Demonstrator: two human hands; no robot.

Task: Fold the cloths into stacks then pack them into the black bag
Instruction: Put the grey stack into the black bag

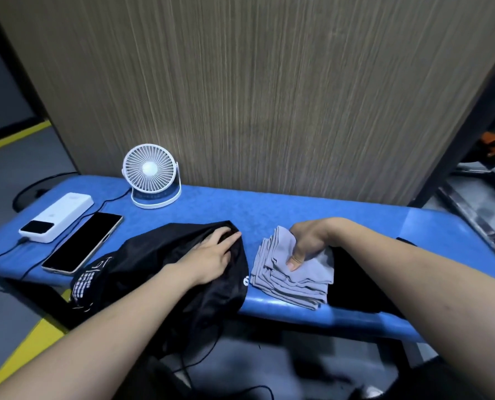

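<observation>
The black bag (165, 272) lies slumped on the blue desk (298, 209), its lower part hanging over the near edge. The left hand (211, 255) rests on the bag near its far end, fingers (226, 235) mostly straight and digging slightly into the fabric. That looks like a way to pin the slippery material or find the opening, though the mouth of the bag cannot be made out.

Just to the right of the bag sits 1 stack of folded grey cloths (292, 275), its layers fanned at the edges. The right hand (306, 241) grips the top of the stack, thumb pressed on the upper cloth and the other fingers curled over the far side. This seems meant to keep the pile together as 1 bundle for lifting. Folding appears finished for this pile, so packing is likely the step in hand.

A dark cloth (353, 281) lies under the right forearm, touching the stack; whether it is folded I cannot tell.

A white fan (151, 174), a white power bank (58, 215) and a phone (84, 243) sit well apart on the left, out of the working space.
</observation>
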